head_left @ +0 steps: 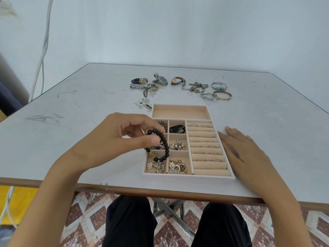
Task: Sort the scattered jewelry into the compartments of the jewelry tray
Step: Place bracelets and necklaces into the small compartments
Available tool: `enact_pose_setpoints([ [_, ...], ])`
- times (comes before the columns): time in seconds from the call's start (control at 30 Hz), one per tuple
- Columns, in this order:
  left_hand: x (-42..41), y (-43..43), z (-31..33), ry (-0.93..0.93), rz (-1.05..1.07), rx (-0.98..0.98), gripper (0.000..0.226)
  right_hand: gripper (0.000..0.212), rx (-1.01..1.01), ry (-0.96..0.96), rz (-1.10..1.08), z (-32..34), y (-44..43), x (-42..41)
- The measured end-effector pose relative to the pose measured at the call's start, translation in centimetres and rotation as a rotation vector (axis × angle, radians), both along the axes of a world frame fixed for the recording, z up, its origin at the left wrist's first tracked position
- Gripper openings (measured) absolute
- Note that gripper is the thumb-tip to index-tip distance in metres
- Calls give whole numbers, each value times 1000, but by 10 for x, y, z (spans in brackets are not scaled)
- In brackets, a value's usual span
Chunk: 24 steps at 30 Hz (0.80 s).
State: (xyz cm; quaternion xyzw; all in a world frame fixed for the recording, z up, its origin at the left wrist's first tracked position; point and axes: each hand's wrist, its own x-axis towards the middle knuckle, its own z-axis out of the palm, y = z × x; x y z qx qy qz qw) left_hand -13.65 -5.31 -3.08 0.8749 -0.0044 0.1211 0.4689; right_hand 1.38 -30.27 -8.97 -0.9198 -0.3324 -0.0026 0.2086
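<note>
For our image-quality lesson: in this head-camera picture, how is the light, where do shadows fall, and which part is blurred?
Head view: light soft and even, no glare on the table; a small shadow lies under the right hand by the jewelry tray; the frame's left edge is smeared.

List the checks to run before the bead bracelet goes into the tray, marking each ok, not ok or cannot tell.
1. Grip: left hand pinches bracelet, ok.
2. Support: right hand lies flat beside tray, ok; touching it, cannot tell.
3. Far long compartment free: ok.
4. Left compartments under bracelet free: not ok, they hold pieces.
5. Sorting finished: not ok, watches and bangle lie on table.
</note>
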Motion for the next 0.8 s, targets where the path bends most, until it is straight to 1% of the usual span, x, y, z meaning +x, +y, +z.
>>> enact_pose_setpoints([
  [0.17,-2,0,0,25,-12,-50,19,42,24,17,-2,2,1,-2],
  [0.33,-4,-3,2,47,-52,-42,12,43,22,14,4,4,1,-3],
  [0.47,-10,2,3,125,-116,21,16,43,19,13,5,4,1,-3],
  [0.57,-13,5,3,169,-201,78,26,43,10,10,3,3,1,-3],
  [0.63,-12,4,4,148,-206,96,23,42,14,9,3,3,1,-2],
  [0.8,-7,-1,2,62,-132,165,18,43,21,8,1,2,1,-3],
])
